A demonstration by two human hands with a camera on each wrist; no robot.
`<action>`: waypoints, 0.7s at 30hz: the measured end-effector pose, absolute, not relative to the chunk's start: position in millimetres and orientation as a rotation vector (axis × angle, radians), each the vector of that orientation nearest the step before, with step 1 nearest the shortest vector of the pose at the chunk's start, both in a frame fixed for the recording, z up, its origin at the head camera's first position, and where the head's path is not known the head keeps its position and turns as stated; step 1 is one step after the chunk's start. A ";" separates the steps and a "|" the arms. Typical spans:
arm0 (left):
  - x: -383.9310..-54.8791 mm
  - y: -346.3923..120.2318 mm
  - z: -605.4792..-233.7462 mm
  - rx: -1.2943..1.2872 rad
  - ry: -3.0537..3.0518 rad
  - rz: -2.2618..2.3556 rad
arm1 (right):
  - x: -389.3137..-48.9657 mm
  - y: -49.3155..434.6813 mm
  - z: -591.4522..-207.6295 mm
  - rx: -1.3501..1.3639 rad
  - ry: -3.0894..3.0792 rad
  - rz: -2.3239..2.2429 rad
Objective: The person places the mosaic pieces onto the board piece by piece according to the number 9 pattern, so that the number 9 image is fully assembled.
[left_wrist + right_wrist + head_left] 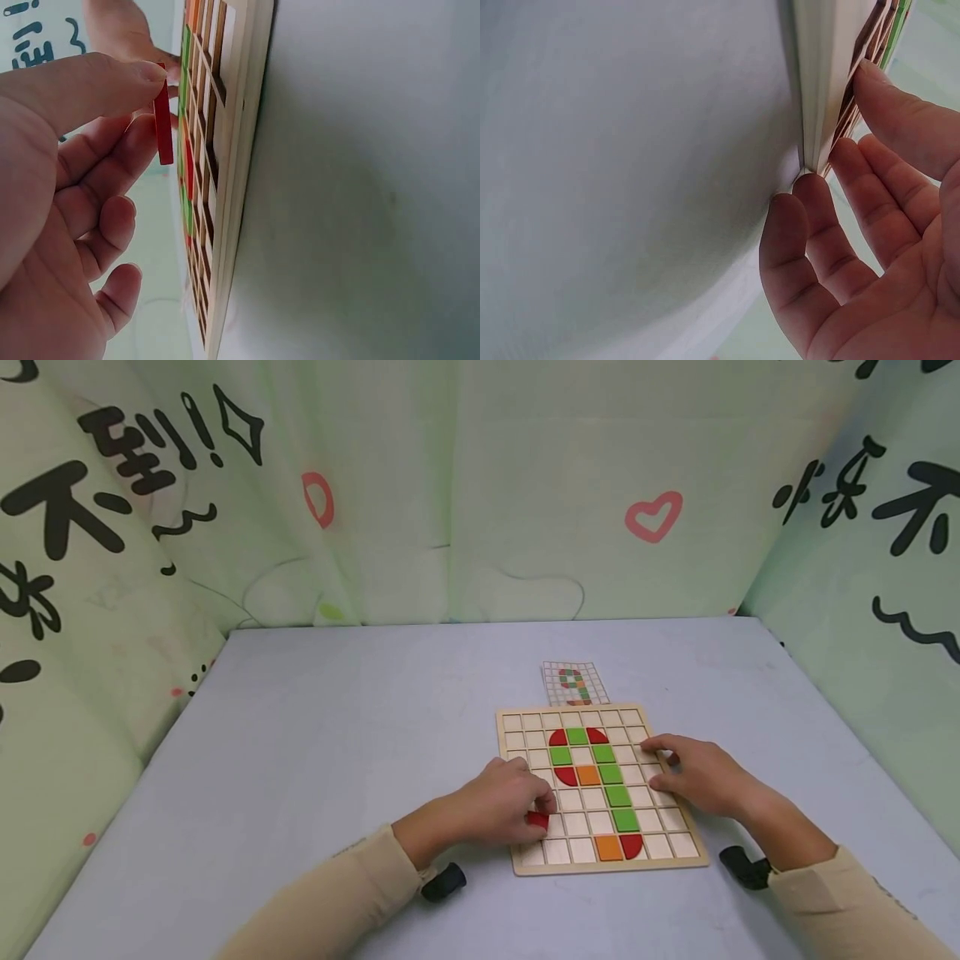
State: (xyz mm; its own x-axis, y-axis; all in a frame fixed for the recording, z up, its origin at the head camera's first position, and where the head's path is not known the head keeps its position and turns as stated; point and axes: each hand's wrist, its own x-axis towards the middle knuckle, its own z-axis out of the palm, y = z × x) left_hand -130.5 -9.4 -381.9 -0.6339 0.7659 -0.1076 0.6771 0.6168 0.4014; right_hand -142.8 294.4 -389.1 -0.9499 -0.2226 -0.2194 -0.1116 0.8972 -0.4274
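Observation:
My left hand (498, 802) pinches a small flat red tile (537, 819) between thumb and fingertips, over the left side of a wooden grid board (611, 868). In the left wrist view the red tile (163, 124) stands on edge, its thin side showing. My right hand (708, 772) rests at the board's right edge, thumb and fingers loosely bent, with the thumb on the grid in the right wrist view. Green squares (617, 796), orange squares (608, 848) and rounded red tiles (566, 776) fill some cells. The left hand hides part of the grid's left side.
A small printed card (573, 683) with a coloured grid pattern lies just beyond the board's far edge, partly covered by it. The white tabletop (360, 710) stretches to the left. Printed curtains (510, 527) enclose the back and sides. A dark wrist device (444, 882) sits under the left wrist.

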 end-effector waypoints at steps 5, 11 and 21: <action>-129.0 1.7 -383.7 1.226 2.545 0.469 | -143.1 295.6 -390.0 -0.257 2.805 -0.602; -127.7 13.3 -386.0 1.249 2.541 0.460 | -143.4 294.8 -389.6 -0.249 2.801 -0.592; -124.1 29.3 -390.5 1.238 2.543 0.401 | -143.1 294.7 -389.2 -0.246 2.799 -0.611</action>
State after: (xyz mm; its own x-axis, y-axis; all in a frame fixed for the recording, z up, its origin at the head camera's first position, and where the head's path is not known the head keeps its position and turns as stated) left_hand -124.1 29.3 -390.5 -0.5918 0.7953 -0.1312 0.7165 0.5936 0.3664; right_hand -143.1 294.7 -389.2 -0.9504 -0.2194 -0.2206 -0.1074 0.8968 -0.4292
